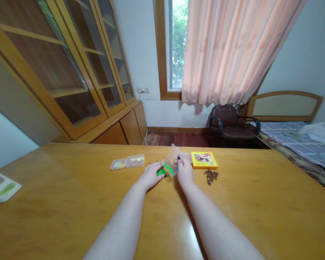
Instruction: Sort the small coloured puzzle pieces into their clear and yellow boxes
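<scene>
My right hand (185, 172) grips a clear plastic box (175, 160), tilted over the table with its lid raised. Green pieces (168, 168) lie along the box's lower left side. More small green pieces (161, 172) are heaped on the table, and my left hand (151, 175) curves around them, thumb and fingers apart. Its fingertips come close to the box's edge; whether they touch it I cannot tell. A loose pile of small brown pieces (211, 176) lies to the right of my right hand.
A yellow picture box (204, 160) sits behind the brown pile. An opened clear case (135, 161) with pale pieces lies left on the wooden table (70, 202). At the left edge is a white-and-green object (5, 187). Beyond the table stand a chair (224, 121) and a bed.
</scene>
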